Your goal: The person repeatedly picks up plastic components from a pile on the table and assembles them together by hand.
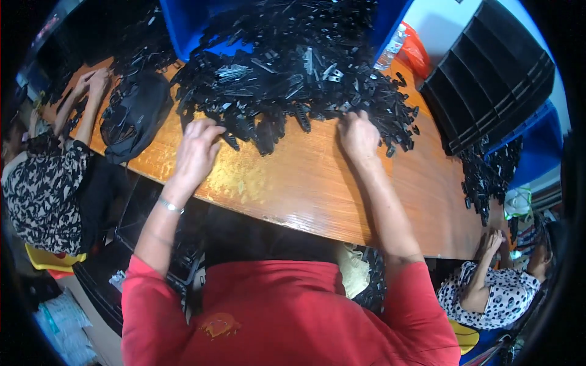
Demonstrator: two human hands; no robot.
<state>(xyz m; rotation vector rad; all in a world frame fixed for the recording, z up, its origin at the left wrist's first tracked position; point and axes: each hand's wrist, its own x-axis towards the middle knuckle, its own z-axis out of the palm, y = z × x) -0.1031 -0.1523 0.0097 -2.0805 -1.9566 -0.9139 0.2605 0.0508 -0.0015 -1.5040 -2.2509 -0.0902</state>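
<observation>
A large heap of small black plastic pieces [268, 91] covers the far part of the wooden table [293, 189], with some grey and shiny ones mixed in. My left hand [198, 149] is at the heap's near left edge, its fingers bent but apart; a loose black piece [230, 140] lies just beyond the fingertips. At the near right edge of the heap, my right hand [360, 134] has its fingers curled together against the pieces. Whatever is between those fingers is hidden.
A blue bin [177, 30] opens onto the heap from behind. Left of it lies a black bag [137, 116]; stacked black trays [488, 73] stand at right, near a red plastic bag [416, 50] and a bottle [390, 49]. Co-workers sit at the left [46, 189] and right [494, 293].
</observation>
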